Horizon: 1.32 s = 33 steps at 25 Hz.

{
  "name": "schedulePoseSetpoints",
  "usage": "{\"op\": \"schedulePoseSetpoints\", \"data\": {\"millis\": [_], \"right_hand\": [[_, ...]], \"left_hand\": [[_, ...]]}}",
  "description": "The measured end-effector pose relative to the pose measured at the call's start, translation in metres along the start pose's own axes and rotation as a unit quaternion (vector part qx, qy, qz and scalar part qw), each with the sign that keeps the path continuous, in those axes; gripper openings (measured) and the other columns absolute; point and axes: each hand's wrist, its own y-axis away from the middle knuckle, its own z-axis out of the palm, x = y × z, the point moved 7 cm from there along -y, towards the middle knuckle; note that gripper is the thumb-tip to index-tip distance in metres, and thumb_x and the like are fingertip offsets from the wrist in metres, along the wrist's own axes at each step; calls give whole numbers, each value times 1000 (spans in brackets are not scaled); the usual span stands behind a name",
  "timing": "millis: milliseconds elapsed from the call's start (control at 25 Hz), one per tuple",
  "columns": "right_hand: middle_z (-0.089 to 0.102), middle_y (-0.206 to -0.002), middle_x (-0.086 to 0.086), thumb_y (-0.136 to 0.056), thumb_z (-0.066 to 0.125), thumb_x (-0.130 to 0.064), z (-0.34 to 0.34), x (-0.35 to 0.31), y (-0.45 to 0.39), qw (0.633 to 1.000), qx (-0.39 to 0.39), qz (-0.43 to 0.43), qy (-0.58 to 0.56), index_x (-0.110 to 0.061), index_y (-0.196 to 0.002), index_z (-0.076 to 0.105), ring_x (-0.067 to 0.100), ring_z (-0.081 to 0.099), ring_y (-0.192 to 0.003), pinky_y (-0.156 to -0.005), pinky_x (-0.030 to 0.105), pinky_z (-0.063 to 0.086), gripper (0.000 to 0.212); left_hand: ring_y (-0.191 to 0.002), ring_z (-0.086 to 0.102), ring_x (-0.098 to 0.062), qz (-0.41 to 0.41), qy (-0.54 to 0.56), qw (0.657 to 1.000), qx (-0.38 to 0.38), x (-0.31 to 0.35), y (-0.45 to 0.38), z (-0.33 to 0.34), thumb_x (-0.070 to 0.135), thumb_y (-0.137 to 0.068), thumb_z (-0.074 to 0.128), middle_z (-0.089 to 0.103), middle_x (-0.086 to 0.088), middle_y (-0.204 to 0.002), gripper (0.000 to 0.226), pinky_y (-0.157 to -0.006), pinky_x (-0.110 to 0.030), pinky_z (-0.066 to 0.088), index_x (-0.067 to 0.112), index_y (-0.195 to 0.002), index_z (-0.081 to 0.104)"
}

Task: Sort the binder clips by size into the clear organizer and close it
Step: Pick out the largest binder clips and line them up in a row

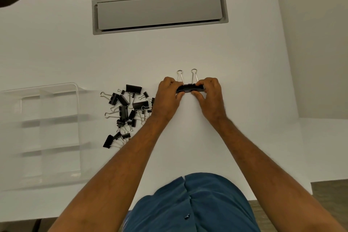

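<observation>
1. At centre frame, the left hand [168,94] and the right hand [208,92] each pinch one large binder clip [183,88] [197,87], the two side by side.
2. The clip pile [127,108] lies left of the hands, partly hidden by the left wrist.
3. The clear organizer [49,130] at the left edge is blurred and cut off.
4. A grey hatch [160,10] sits in the white desk [188,52] above.

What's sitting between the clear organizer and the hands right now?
The head view shows a loose pile of binder clips on the table between the organizer and the left hand. Both hands grip two large clips.
</observation>
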Motion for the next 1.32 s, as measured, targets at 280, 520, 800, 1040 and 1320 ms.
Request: {"op": "schedulePoseSetpoints", "data": {"millis": [280, 520, 800, 1040, 1320], "right_hand": [[54, -124, 7, -83, 78, -8, -4, -4, 4, 999, -9, 29, -38, -8, -129, 52, 22, 54, -111, -96, 36, 52, 53], [42, -133, 4, -83, 68, -6, -13, -21, 44, 995, 55, 77, -43, -14, -132, 46, 24, 46, -118, -97, 33, 47, 55], [49, -123, -3, -93, 57, -8, 43, -108, 71, 990, -107, -93, -21, -20, -118, 58, 13, 46, -116, -88, 29, 51, 28], [56, -129, 4, -93, 54, -2, 89, -162, 51, 955, -212, -185, 90, -15, -130, 58, 22, 48, -119, -91, 32, 48, 40], [52, -139, 12, -74, 66, 14, 120, -158, 54, 883, -292, -271, 248, -20, -136, 59, 34, 51, -119, -86, 44, 51, 71]], "left_hand": [[-111, 51, -22, -4, 15, 1000, -10, 5, 10, -7, 10, -86, 72, 48, -7, -126, 50, -93, -37, 52, 10, -133, 55], [-118, 49, -14, -6, 34, 998, 62, -14, 61, -59, 15, -94, 61, 51, 0, -127, 28, -99, -22, 42, 15, -122, 63], [-104, 51, -17, -178, -59, 970, 152, -102, 106, -120, 23, -91, 66, 58, -3, -113, 27, -90, -36, 49, 16, -116, 61], [-98, 53, -23, -217, -104, 966, 94, -116, 107, -117, 32, -86, 73, 59, -8, -108, 38, -82, -35, 48, 11, -114, 58], [-96, 58, -23, -182, -131, 971, 82, -113, 111, -114, 22, -85, 74, 61, -8, -114, 33, -79, -36, 52, 13, -115, 63]]}}
